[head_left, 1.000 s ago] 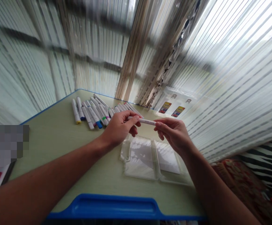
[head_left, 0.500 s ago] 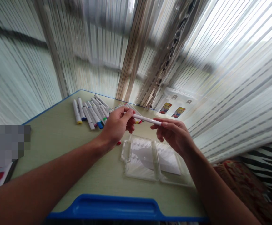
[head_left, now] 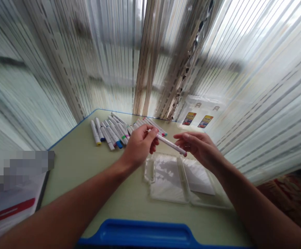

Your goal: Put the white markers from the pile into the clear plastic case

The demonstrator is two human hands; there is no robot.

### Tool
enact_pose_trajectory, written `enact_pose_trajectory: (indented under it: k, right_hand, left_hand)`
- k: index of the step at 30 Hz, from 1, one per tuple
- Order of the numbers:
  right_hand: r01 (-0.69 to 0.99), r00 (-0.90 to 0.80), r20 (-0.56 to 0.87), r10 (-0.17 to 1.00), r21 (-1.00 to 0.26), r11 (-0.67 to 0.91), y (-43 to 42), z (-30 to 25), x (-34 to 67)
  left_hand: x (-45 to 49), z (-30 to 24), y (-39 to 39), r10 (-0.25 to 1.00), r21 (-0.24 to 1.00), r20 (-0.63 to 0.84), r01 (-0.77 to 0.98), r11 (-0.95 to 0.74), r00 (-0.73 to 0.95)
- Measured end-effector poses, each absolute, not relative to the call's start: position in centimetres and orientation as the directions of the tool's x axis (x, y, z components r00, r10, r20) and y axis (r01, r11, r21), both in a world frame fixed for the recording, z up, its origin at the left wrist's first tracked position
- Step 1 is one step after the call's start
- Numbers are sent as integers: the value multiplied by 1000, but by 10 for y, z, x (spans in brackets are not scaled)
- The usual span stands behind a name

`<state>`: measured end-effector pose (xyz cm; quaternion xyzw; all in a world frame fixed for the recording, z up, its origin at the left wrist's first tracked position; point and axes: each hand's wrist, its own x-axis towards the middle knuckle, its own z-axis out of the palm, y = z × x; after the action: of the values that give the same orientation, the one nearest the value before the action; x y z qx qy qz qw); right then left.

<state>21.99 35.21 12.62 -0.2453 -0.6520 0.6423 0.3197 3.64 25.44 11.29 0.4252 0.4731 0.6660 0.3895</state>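
Note:
My left hand (head_left: 139, 146) pinches one end of a white marker (head_left: 170, 143) with a pink tip, held above the table. The marker slants down to the right. My right hand (head_left: 201, 148) is beside its lower end, fingers slightly curled and apart, just touching or nearly touching the tip. Below both hands an open clear plastic case (head_left: 178, 178) lies flat on the pale green table (head_left: 88, 166). A row of several white markers (head_left: 111, 131) with coloured caps lies beyond my left hand.
The table has a blue rim with a blue handle slot (head_left: 142, 233) at the near edge. White paper with a red stripe (head_left: 10, 211) lies at the left. Striped curtains (head_left: 256, 86) hang close behind the table. A packet with yellow labels (head_left: 197, 119) rests at the back right.
The marker was level between both hands; now its right end has tipped down and my right hand has loosened its pinch. The view has shifted so everything sits further right.

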Motion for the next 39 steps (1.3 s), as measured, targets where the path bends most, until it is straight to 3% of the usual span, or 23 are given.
enact_pose_trajectory:
  k: [6,12,18,22,25,30,35,39]
  right_hand:
    - [0,-794,90,601,-989,148,347,122,217]
    - [-42,-851,106,515,-990,134,345,119,212]
    - [-129,-782,123,611,-991,34,343,126,216]
    - [-170,-736,120,666,-985,-10,343,133,220]
    - [-162,-708,113,698,-987,-4,348,135,222]
    - [-157,-650,94,754,-987,-12,356,135,222]
    - [-118,-656,69,751,-993,-12,355,135,221]
    - [-76,-706,24,708,-996,-41,352,131,220]
  left_hand:
    - [40,110,250,958,978,208,14,-209,-196]
    - [45,116,247,971,981,185,77,-176,-149]
    - [38,116,250,947,984,177,59,-167,-270]
    - [29,114,254,921,958,192,269,-100,-340]
    - [27,110,255,927,863,223,504,-43,-302]
    - [27,107,251,940,600,281,800,-17,-191]
    - [26,109,246,947,420,289,908,7,-141]
    - [26,110,245,964,391,235,920,26,-126]
